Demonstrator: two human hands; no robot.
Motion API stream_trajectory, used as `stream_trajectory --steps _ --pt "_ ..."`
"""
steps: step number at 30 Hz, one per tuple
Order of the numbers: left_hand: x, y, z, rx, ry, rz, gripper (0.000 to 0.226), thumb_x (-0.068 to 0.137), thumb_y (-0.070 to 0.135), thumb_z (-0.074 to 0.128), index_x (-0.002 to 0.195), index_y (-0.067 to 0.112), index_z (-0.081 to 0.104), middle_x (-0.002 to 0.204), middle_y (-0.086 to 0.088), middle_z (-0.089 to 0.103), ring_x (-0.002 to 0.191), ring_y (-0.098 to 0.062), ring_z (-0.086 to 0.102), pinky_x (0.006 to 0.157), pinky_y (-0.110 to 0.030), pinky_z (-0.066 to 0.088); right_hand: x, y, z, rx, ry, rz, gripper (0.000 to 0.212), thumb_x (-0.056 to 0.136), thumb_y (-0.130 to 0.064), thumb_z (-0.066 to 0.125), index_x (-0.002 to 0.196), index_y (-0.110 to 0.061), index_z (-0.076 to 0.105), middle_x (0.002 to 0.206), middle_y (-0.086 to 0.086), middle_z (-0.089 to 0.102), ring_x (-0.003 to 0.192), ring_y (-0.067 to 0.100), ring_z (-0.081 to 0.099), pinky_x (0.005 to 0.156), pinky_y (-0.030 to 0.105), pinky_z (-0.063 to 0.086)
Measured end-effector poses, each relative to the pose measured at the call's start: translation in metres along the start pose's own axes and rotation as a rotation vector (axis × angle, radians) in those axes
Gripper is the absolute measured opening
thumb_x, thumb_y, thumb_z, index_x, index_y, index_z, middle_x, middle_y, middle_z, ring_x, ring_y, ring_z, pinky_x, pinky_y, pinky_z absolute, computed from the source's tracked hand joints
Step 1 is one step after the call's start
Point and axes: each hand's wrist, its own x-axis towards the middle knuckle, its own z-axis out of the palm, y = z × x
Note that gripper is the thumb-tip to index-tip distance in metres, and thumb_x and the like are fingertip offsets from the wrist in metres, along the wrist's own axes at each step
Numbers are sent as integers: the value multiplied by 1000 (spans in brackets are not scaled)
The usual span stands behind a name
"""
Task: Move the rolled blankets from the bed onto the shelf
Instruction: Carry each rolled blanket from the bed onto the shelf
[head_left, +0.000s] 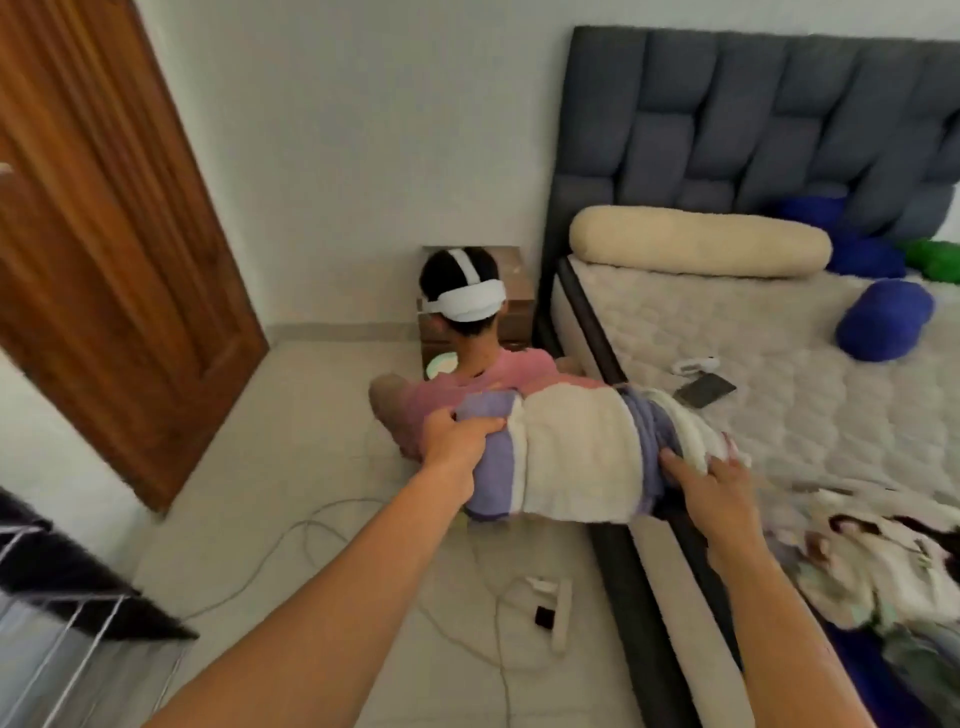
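A rolled blanket (571, 452), white with lilac stripes, lies crosswise past the bed's (727, 332) near edge, partly over the floor. A blue roll (883, 319) lies on the mattress; more blue rolls (862, 254) and a green one (935, 257) rest against the headboard.

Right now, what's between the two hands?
Head view: the rolled purple-and-white blanket, gripped by left hand and right hand at opposite ends.

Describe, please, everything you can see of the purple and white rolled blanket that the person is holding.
The rolled blanket is a thick, soft-looking roll with lilac and cream bands, lying roughly level across the edge of the bed, partly over the floor. The left hand grips its lilac end; the right hand holds the other end, fingers spread on it.
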Motion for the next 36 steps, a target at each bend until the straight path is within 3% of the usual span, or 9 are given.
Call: stream_trajectory --steps 3,7,10,13,16,22,26,31,36 --pt "26 17 -98 -46 180 33 39 79 9 73 116 0 64 115 -19 68 92 -27 62 89 -38 53 -14 -25 86 9 -183 -92 64 78 -39 71 132 -9 52 122 10 61 107 32 61 87 45 53" --pt "38 41 -211 -81 402 91 33 82 11 70 114 6 66 113 -11 68 89 -24 59 82 -31 49 -36 -60 188 37 -419 -179 41 81 -23 72 105 10 64 97 25 67 79 24 56 73 41 47" --pt "41 59 -288 -101 544 118 30 85 13 66 115 13 66 100 -2 61 88 -23 54 80 -27 42 -53 -81 266 41 -569 -259 48 79 -25 73 88 19 56 84 40 59 66 21 46 60 39 37" --pt "45 73 -357 -97 696 132 19 84 15 67 102 19 67 97 -2 64 90 -21 58 77 -32 46 -77 -106 342 64 -686 -360 49 71 -39 75 69 5 53 68 21 53 61 19 44 54 36 38" --pt "49 91 -411 -55 881 133 13 85 17 65 97 22 67 94 -1 65 92 -22 60 80 -33 48 -107 -135 406 119 -769 -390 42 75 -28 78 58 -11 44 71 15 48 61 21 41 51 28 32" --pt "61 123 -505 148 1159 212 19 83 18 65 101 19 72 97 -7 71 95 -27 64 84 -36 53 -157 -186 500 188 -946 -497 48 77 -22 76 51 -14 36 57 5 38 51 15 33 40 13 27" --pt "65 141 -563 310 1234 260 17 85 16 62 97 18 73 92 -3 69 89 -22 60 74 -30 45 -189 -202 550 202 -1037 -562 47 77 -35 73 51 -8 45 60 10 50 58 20 48 48 22 35" --pt "84 149 -631 379 1191 150 15 80 20 66 92 20 75 98 -6 73 95 -26 65 81 -32 52 -230 -213 592 139 -1054 -614 42 77 -37 74 56 -4 58 81 11 57 70 20 56 50 18 44" --pt "108 167 -683 476 1161 179 18 85 14 59 95 19 74 101 -8 71 90 -26 61 79 -27 45 -274 -225 614 137 -1066 -631 36 81 -31 72 58 -3 65 65 -3 50 72 18 53 64 33 46"
